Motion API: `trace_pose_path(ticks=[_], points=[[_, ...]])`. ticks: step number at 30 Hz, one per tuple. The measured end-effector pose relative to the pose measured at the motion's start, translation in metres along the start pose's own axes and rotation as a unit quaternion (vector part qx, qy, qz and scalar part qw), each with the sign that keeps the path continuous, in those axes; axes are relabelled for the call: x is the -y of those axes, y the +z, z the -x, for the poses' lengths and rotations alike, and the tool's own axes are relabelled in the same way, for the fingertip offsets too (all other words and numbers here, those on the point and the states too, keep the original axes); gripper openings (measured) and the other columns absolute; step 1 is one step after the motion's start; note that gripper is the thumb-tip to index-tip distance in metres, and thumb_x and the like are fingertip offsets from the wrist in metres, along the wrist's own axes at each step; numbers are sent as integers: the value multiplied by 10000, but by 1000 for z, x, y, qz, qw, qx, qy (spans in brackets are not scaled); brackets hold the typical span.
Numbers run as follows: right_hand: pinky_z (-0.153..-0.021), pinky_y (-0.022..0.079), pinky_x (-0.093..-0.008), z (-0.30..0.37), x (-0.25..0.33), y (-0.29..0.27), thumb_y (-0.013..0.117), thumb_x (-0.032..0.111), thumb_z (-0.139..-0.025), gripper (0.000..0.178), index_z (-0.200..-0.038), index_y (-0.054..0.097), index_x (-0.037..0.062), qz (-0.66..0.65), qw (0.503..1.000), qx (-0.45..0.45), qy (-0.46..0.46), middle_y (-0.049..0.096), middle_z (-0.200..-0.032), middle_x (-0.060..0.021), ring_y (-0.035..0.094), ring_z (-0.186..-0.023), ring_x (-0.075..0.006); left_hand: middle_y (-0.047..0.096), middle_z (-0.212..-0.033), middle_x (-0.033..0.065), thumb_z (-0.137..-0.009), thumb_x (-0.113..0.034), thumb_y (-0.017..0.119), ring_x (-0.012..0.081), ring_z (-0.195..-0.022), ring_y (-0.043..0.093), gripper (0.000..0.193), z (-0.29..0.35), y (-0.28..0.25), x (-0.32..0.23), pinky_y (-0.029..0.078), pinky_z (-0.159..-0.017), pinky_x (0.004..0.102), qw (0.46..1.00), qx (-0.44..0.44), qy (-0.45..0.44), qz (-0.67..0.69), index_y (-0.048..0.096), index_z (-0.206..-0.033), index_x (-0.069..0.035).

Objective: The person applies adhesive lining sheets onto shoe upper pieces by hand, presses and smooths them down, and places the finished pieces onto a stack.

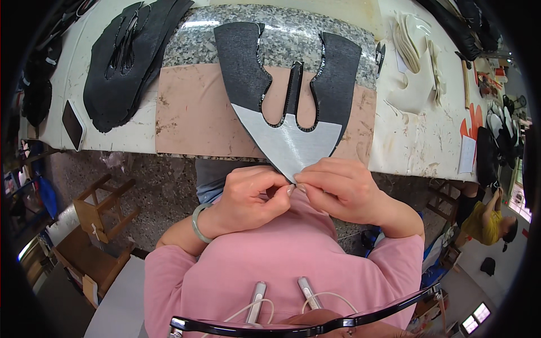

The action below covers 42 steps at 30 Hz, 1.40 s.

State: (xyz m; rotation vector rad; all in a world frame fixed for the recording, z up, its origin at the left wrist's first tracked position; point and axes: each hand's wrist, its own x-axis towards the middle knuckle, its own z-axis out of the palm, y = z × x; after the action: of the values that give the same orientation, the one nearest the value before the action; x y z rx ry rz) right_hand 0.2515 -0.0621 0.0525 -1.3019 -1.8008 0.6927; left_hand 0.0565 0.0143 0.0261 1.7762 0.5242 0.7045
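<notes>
While black material (293,93) overlaps speckled stone (194,48), a stool (92,218) stands left.

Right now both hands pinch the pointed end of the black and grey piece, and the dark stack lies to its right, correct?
Not quite: in the head view, the dark stack lies to the left of the black and grey piece. The left hand and right hand do pinch its pointed end.

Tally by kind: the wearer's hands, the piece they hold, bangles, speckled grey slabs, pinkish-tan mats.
Bare hands (left hand, right hand): 2
Black-and-grey forked flat piece: 1
Pale green round bangle: 1
Speckled grey slab: 1
Pinkish-tan flat mat: 1
Total: 6
</notes>
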Motion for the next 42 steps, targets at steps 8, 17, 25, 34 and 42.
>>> trace_pose_path(ticks=[8, 17, 25, 34, 42], points=[[-551, 522, -323, -5, 1, 7, 678, 15, -741, 116, -853, 648, 8, 38, 999, 7, -5, 641, -760, -88, 628, -619, -241, 608, -620, 87, -725, 10, 686, 177, -504, 580, 59, 2, -2, 0, 461, -468, 292, 1000, -1, 12, -23, 628, -733, 5], [-560, 498, -331, -5, -3, 7, 635, 30, -769, 108, -869, 596, 29, -157, 966, 47, 198, 604, -789, -119, 612, -652, -252, 641, -660, 109, -746, -42, 698, 192, -561, 634, 80, 16, -12, 6, 478, -492, 293, 996, 9, -82, 30, 642, -747, 15], [-629, 486, -371, -6, 2, 16, 599, 79, -820, 86, -877, 550, 37, -120, 973, 159, 119, 584, -808, -110, 597, -711, -283, 679, -683, 123, -840, -296, 746, 175, -608, 670, 347, 15, -21, 1, 509, -573, 308, 967, 121, -220, 46, 689, -865, 45], [-643, 458, -305, -1, -7, 9, 540, 132, -916, 115, -911, 539, 16, -411, 848, 103, 317, 561, -781, -63, 545, -689, -164, 707, -899, 143, -879, -144, 665, 186, -827, 685, 318, 33, -16, 20, 527, -741, 313, 965, 25, -219, 145, 600, -1131, 38], [-566, 480, -400, -17, 13, 18, 753, 433, -735, 474, -812, 530, 21, 122, 979, 116, 114, 561, -775, -115, 614, -728, -307, 704, -973, 146, -920, -119, 603, 199, -878, 674, 269, 13, -21, 12, 519, -788, 341, 951, 40, -255, 172, 582, -1137, 39]])
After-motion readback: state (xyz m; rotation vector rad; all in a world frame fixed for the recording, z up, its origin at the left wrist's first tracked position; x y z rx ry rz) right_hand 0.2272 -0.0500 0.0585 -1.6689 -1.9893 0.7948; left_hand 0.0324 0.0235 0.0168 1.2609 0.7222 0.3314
